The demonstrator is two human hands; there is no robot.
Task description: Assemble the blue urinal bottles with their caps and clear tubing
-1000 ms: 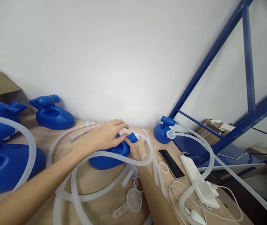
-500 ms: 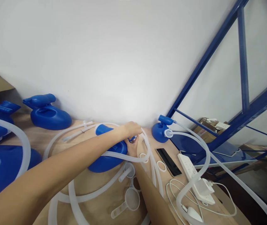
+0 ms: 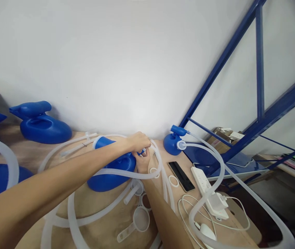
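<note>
A blue plastic urinal bottle [image 3: 111, 181] with a white-rimmed mouth lies on the wooden table, partly hidden by my left forearm. My left hand [image 3: 140, 140] reaches across it, closed around the end of a translucent corrugated hose [image 3: 123, 173] at the bottle's narrow spout. Just below, my right hand [image 3: 143, 162] has its thumb and fingers wrapped on that blue spout. A bit of white shows between the hands; the exact joint is hidden. The hose loops round my right wrist and over the bottle. Nearby lies a white strap-handled cap [image 3: 141, 219].
Another blue bottle [image 3: 46, 128] stands at the back left. A smaller-looking one with hoses [image 3: 172, 143] stands right. A phone [image 3: 181, 176], white rings [image 3: 173, 181], a power strip [image 3: 205, 190] and cables lie on the right. A blue metal frame [image 3: 222, 62] rises beyond.
The view has shifted slightly to the right, so things appear further left. Both hands stay together at the bottle's spout, with only slight finger movement.
</note>
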